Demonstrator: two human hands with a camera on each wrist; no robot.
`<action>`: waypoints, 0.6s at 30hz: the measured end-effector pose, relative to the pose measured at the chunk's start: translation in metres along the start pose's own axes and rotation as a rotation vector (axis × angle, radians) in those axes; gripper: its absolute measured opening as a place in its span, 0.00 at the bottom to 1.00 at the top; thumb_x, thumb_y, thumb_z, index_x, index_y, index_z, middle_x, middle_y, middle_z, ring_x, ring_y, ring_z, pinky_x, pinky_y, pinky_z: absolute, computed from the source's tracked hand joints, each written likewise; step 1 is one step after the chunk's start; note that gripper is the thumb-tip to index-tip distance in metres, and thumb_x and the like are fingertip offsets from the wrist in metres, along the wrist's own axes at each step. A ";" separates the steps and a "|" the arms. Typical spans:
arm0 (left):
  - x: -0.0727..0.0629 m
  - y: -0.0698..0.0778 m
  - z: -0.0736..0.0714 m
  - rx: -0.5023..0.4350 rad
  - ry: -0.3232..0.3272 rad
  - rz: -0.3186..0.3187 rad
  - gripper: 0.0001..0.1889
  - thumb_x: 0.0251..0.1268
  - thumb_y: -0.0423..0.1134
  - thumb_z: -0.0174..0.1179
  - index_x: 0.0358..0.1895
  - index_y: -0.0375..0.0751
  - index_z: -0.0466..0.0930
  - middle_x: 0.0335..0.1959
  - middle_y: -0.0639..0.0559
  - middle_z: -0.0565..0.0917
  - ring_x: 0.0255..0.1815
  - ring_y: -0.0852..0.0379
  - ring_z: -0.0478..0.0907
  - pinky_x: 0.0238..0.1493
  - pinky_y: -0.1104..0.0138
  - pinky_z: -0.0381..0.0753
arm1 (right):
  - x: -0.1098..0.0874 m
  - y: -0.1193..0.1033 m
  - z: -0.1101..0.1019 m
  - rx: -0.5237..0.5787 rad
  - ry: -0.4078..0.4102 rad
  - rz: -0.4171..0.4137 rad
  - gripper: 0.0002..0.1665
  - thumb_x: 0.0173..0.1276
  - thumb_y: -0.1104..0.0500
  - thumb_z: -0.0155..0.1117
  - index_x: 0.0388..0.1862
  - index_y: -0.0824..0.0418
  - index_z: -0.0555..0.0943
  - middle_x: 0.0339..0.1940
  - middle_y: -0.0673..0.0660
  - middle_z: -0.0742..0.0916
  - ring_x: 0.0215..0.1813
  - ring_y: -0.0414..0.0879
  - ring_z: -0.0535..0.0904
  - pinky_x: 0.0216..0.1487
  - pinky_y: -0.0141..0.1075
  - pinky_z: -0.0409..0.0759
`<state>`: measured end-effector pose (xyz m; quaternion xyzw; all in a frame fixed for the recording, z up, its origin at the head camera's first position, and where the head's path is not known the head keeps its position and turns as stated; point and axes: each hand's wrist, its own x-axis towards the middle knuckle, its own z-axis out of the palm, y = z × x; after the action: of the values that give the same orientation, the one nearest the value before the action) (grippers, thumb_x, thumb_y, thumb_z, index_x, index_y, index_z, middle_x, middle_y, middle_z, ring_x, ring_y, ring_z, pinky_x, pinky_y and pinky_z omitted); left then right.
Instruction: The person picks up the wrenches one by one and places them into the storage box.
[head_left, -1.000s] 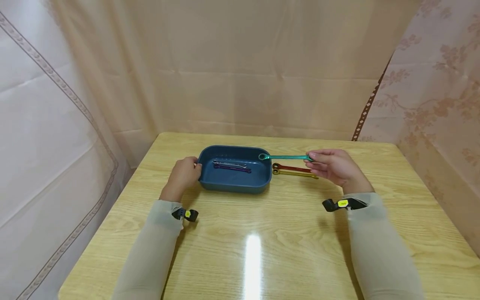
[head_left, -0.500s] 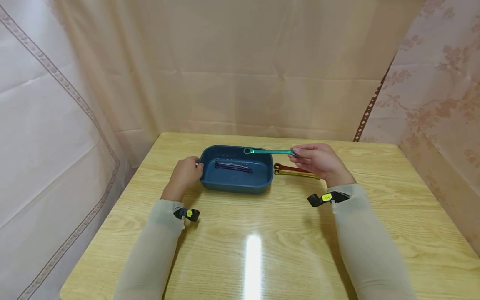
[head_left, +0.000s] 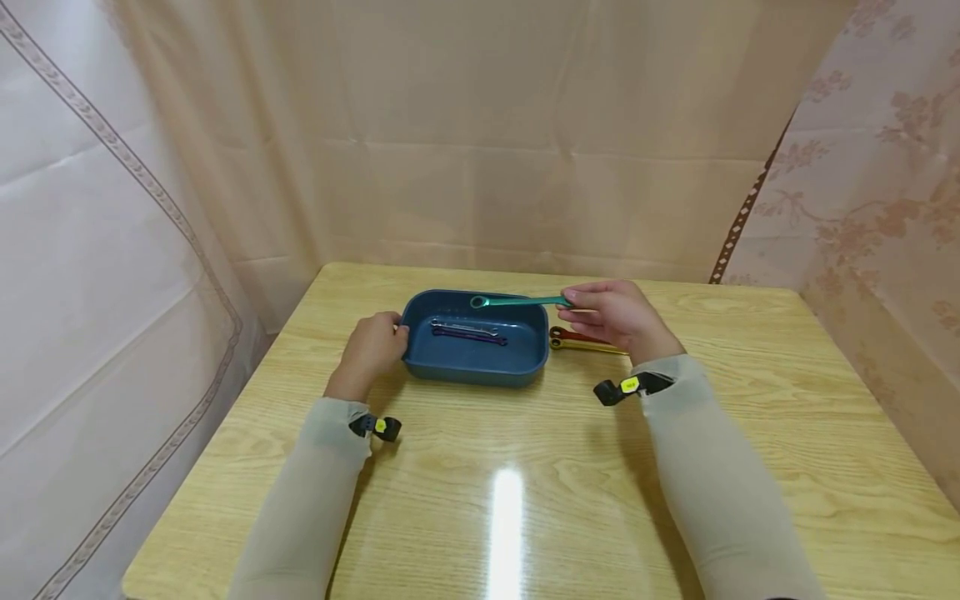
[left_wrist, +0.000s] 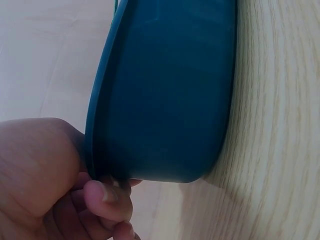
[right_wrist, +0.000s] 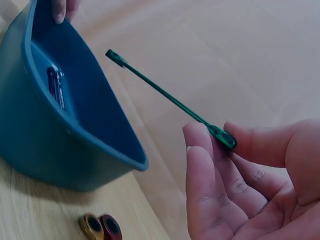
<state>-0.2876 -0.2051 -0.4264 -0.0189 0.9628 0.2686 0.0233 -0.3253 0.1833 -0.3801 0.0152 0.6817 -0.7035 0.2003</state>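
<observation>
A green wrench (head_left: pixel 521 302) is pinched at its right end between the thumb and fingers of my right hand (head_left: pixel 611 315). Its ring end hangs above the blue basin (head_left: pixel 472 372), over the back rim. My left hand (head_left: pixel 371 346) grips the basin's left rim; the left wrist view shows the thumb and fingertips at the edge of the basin wall (left_wrist: pixel 165 100). Inside the basin lie a silver wrench (head_left: pixel 465 328) and a purple wrench (head_left: pixel 468 336), side by side. In the right wrist view the green wrench (right_wrist: pixel 165 93) is tilted, clear of the basin.
Right of the basin a red wrench (head_left: pixel 573 334) and a yellow wrench (head_left: pixel 585 344) lie on the wooden table (head_left: pixel 450 500), partly hidden under my right hand. A beige curtain (head_left: pixel 480 150) hangs behind the table. Patterned cloth (head_left: pixel 892 208) hangs at the right.
My right hand has moved left with the green wrench, bringing its ring end further over the basin. The left hand has kept its grip on the rim.
</observation>
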 end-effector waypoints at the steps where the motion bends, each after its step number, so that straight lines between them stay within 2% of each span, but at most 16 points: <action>1: 0.000 0.000 0.000 0.001 0.001 -0.002 0.25 0.83 0.45 0.47 0.71 0.31 0.73 0.61 0.37 0.83 0.46 0.46 0.82 0.43 0.58 0.82 | 0.002 -0.001 0.002 -0.006 0.007 0.003 0.27 0.74 0.56 0.68 0.67 0.65 0.78 0.47 0.56 0.92 0.46 0.45 0.91 0.58 0.43 0.84; 5: 0.000 0.000 -0.001 0.008 0.000 -0.008 0.25 0.83 0.45 0.46 0.71 0.31 0.72 0.61 0.36 0.83 0.47 0.46 0.82 0.44 0.58 0.82 | 0.008 -0.003 0.013 -0.008 0.015 0.016 0.25 0.74 0.55 0.68 0.66 0.62 0.80 0.51 0.59 0.91 0.48 0.47 0.91 0.55 0.41 0.85; 13: -0.001 0.003 0.000 0.008 -0.009 -0.017 0.25 0.83 0.46 0.46 0.72 0.32 0.72 0.62 0.37 0.82 0.47 0.46 0.82 0.46 0.57 0.82 | 0.017 -0.003 0.035 -0.025 0.021 0.030 0.25 0.75 0.55 0.68 0.67 0.63 0.80 0.43 0.54 0.92 0.42 0.44 0.91 0.44 0.34 0.87; 18: 0.001 0.004 0.000 0.017 -0.006 -0.010 0.25 0.83 0.46 0.47 0.71 0.32 0.72 0.61 0.37 0.82 0.48 0.45 0.82 0.48 0.56 0.81 | 0.022 -0.003 0.048 -0.064 0.014 0.008 0.23 0.75 0.56 0.68 0.64 0.64 0.81 0.43 0.54 0.91 0.41 0.43 0.91 0.43 0.33 0.87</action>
<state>-0.2885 -0.2018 -0.4247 -0.0227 0.9649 0.2603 0.0276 -0.3338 0.1308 -0.3806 0.0162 0.7053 -0.6803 0.1988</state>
